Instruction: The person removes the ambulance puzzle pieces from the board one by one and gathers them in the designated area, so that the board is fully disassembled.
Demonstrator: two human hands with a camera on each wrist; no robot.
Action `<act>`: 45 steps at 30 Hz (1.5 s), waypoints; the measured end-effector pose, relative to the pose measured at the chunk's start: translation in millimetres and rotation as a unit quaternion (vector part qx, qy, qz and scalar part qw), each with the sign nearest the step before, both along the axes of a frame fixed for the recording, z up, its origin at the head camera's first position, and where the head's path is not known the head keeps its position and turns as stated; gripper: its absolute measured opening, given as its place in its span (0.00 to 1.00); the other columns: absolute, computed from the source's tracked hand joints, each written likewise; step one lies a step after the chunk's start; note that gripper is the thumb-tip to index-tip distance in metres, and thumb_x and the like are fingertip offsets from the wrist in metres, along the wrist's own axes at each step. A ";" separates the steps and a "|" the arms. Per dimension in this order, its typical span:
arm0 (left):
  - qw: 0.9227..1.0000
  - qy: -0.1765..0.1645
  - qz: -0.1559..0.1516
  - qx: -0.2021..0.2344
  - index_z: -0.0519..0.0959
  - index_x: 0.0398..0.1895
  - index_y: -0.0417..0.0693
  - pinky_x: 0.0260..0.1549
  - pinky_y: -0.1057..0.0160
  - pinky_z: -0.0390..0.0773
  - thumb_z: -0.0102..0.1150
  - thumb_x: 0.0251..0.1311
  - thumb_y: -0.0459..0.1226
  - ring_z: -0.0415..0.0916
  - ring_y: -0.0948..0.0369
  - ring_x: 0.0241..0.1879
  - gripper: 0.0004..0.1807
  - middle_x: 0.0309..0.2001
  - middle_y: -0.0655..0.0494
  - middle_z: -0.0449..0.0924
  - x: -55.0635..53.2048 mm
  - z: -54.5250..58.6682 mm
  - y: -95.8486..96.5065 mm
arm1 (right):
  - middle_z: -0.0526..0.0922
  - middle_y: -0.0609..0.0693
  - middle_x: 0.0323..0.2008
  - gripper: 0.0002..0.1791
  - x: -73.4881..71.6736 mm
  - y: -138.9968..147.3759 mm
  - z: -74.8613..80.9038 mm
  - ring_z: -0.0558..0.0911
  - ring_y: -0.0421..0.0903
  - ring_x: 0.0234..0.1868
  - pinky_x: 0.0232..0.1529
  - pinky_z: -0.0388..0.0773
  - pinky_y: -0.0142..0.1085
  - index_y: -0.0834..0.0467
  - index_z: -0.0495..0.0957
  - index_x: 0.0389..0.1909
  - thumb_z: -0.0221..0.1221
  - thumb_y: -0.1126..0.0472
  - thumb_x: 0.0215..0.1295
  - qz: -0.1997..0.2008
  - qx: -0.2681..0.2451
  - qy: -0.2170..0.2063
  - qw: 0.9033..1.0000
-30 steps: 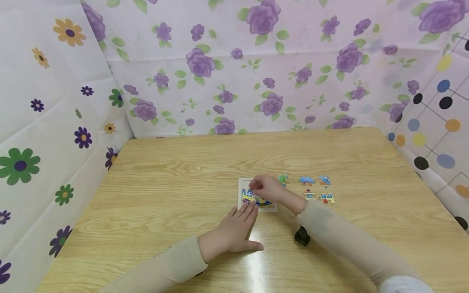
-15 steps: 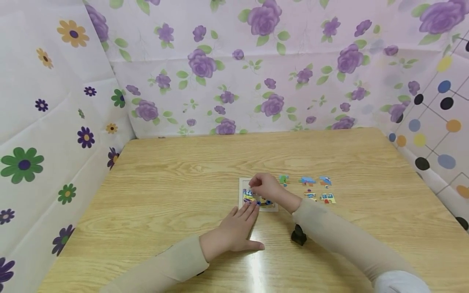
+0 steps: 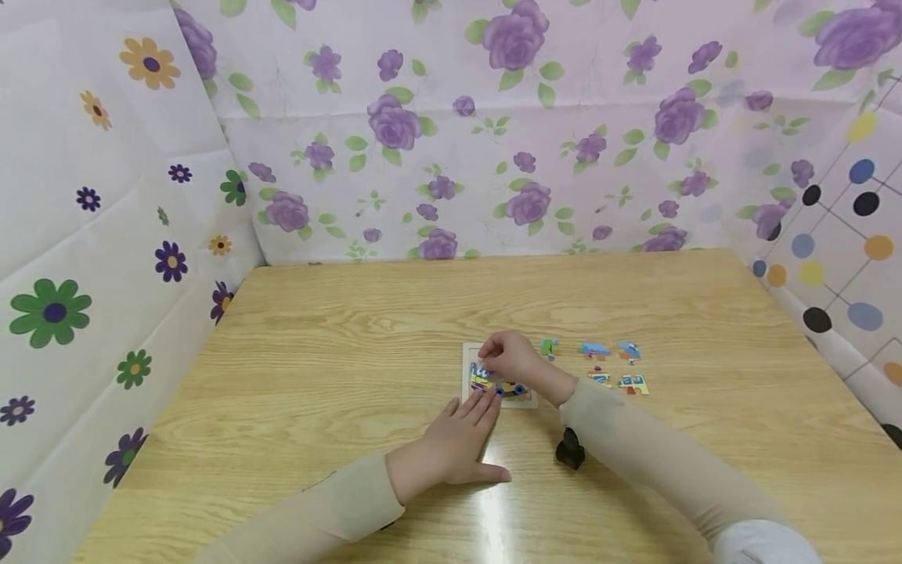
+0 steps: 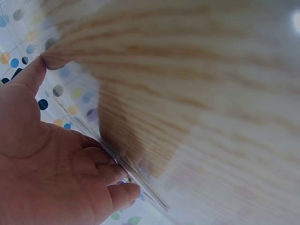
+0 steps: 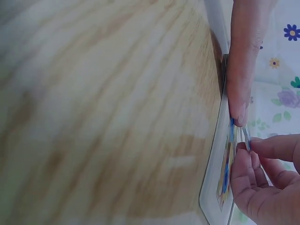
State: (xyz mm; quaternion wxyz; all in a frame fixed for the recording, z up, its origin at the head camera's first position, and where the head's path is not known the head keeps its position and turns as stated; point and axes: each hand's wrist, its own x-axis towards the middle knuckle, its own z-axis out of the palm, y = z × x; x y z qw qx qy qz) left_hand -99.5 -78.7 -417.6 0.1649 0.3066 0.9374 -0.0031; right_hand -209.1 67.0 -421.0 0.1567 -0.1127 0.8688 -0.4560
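A small jigsaw puzzle tray with a pale border lies on the table, some of its colourful picture laid in its lower part. My left hand rests with extended fingers over the tray's near edge, thumb spread out to the side. Above the tray, my right hand pinches a thin puzzle piece between thumb and fingers. In the right wrist view the piece stands tilted on edge, close over the laid picture, beside a fingertip of the left hand. My right hand covers much of the tray's upper right in the head view.
Several loose puzzle pieces lie right of the tray, among them a green one, a blue one and a yellow one with windows. A small black object shows below the right sleeve. Patterned cloths surround the wooden table.
My right forearm has swung slightly left while its fingers stay over the same part of the tray. My left hand keeps its place. The head view has shifted a little.
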 end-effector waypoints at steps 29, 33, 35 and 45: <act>1.000 -0.010 0.012 0.015 0.45 0.75 0.41 0.70 0.47 0.49 0.48 0.56 0.68 0.38 0.51 0.75 0.55 0.76 0.47 0.38 3.9 6.9 -2.4 | 0.81 0.57 0.36 0.09 0.7 77.6 39.3 0.82 0.44 0.35 0.44 0.82 0.43 0.70 0.77 0.42 0.57 0.71 0.63 0.002 -0.027 -0.007 1.000; 1.000 -0.002 0.009 0.010 0.46 0.75 0.42 0.70 0.48 0.50 0.47 0.56 0.69 0.39 0.52 0.75 0.55 0.76 0.48 0.40 4.0 6.2 -1.2 | 0.81 0.56 0.35 0.09 1.3 88.9 36.4 0.81 0.43 0.35 0.43 0.82 0.42 0.71 0.77 0.42 0.57 0.71 0.63 0.000 -0.022 -0.016 1.000; 1.000 0.002 0.007 0.006 0.46 0.75 0.42 0.70 0.48 0.50 0.47 0.56 0.69 0.39 0.53 0.75 0.55 0.76 0.48 0.40 3.8 5.6 -0.6 | 0.81 0.56 0.35 0.09 1.8 93.9 34.0 0.81 0.43 0.35 0.43 0.82 0.41 0.71 0.76 0.42 0.56 0.72 0.63 0.000 -0.023 -0.024 0.999; 1.000 0.000 0.001 0.007 0.45 0.75 0.43 0.70 0.48 0.49 0.46 0.56 0.69 0.38 0.53 0.75 0.55 0.76 0.49 0.39 2.9 5.9 2.5 | 0.79 0.53 0.32 0.06 5.7 111.0 22.4 0.77 0.43 0.31 0.35 0.79 0.37 0.69 0.77 0.40 0.57 0.72 0.62 -0.001 0.001 -0.055 0.999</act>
